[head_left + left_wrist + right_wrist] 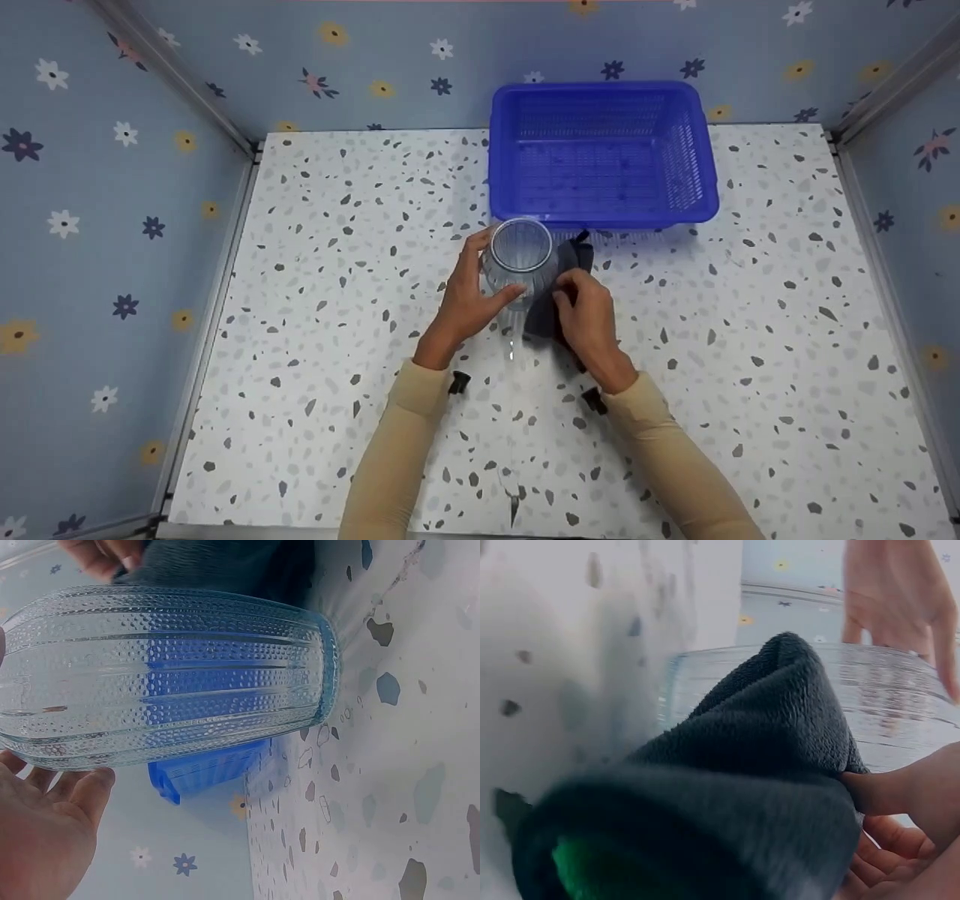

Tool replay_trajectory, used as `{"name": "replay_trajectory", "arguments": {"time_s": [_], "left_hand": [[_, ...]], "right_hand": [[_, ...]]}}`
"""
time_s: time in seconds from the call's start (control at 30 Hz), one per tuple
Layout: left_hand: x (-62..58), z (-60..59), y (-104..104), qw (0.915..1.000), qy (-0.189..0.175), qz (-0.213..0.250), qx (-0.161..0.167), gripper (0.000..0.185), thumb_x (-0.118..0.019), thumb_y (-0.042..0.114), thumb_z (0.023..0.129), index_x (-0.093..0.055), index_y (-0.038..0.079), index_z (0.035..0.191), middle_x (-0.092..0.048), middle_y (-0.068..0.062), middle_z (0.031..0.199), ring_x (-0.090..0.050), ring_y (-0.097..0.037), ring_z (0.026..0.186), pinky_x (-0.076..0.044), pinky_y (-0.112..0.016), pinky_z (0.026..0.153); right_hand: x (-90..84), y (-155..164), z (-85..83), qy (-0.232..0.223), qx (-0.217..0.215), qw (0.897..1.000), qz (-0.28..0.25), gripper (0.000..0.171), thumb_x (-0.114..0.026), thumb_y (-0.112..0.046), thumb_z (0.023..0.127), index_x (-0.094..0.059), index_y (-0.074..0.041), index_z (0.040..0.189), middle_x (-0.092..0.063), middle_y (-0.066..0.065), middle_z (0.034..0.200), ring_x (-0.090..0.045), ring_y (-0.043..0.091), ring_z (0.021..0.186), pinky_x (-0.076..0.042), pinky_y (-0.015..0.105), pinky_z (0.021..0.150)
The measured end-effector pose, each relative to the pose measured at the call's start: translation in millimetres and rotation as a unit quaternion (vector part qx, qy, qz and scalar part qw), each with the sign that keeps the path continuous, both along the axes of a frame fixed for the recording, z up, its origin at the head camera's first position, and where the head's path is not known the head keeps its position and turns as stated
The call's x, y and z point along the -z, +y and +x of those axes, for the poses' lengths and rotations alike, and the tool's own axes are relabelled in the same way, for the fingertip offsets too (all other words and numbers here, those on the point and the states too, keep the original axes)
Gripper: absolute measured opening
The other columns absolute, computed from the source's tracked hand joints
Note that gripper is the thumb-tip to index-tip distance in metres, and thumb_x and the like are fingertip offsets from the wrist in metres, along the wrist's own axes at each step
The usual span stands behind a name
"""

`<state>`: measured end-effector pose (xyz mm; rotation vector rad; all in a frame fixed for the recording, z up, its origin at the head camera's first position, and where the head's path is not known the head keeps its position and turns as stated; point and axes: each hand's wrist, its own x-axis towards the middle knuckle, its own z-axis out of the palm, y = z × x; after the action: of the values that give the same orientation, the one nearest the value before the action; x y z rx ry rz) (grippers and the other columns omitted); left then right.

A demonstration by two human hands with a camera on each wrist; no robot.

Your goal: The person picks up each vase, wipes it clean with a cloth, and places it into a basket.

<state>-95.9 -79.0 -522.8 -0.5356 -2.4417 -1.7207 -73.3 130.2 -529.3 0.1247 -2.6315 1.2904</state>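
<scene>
A clear ribbed glass vase (pixel 501 279) stands upright on the speckled table, its round mouth facing up. My left hand (pixel 469 298) grips it from the left, thumb on the near side and fingers round the far side. The left wrist view shows the dimpled texture of the vase (pixel 225 675) and its base at the tabletop. My right hand (pixel 590 319) pinches a dark grey cloth (pixel 541 321) against the vase's right side. In the right wrist view the cloth (pixel 757 727) hangs in folds, with a green patch (pixel 592 870) showing inside one fold.
A blue plastic basket (pixel 600 217) with slotted walls stands at the back, just behind the vase. Flower-patterned panels (pixel 375 60) enclose the table (pixel 337 300) at the back and both sides. Small black pieces (pixel 459 382) show beside both wrists.
</scene>
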Motion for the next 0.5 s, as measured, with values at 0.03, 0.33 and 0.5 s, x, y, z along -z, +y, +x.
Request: {"name": "replay_trajectory", "arguments": {"time_s": [0.03,0.33,0.5], "left_hand": [[0.0,0.0,0,1.0000,0.000,-0.001,0.000,0.086,-0.081,0.051,0.092,-0.038,0.007,0.153,-0.041,-0.011,0.165,-0.041,-0.025,0.151,-0.047,-0.051,0.112],[-0.4,0.2,2,0.9999,0.010,-0.003,-0.002,0.080,-0.085,0.028,0.091,-0.038,0.007,0.152,-0.041,-0.013,0.164,-0.040,-0.027,0.152,-0.045,-0.051,0.114],[0.1,-0.2,1,1.0000,0.000,0.001,0.000,0.082,-0.085,0.030,0.090,-0.038,0.008,0.153,-0.041,-0.011,0.165,-0.040,-0.026,0.152,-0.046,-0.051,0.113]], "right_hand": [[2.8,0,-0.3,-0.002,-0.003,1.000,0.000,0.009,-0.072,0.008,0.093,-0.070,0.004,0.101,-0.073,0.020,0.099,-0.071,0.038,0.095,-0.055,0.052,0.086],[20.8,-1,-5.0,-0.034,-0.008,0.999,0.014,0.009,-0.071,0.008,0.092,-0.070,0.004,0.100,-0.074,0.020,0.099,-0.071,0.040,0.096,-0.055,0.054,0.086],[20.0,-1,-5.4,-0.042,-0.004,0.999,0.001,0.009,-0.071,0.008,0.092,-0.071,0.003,0.100,-0.075,0.020,0.099,-0.071,0.039,0.098,-0.055,0.052,0.088]]}}
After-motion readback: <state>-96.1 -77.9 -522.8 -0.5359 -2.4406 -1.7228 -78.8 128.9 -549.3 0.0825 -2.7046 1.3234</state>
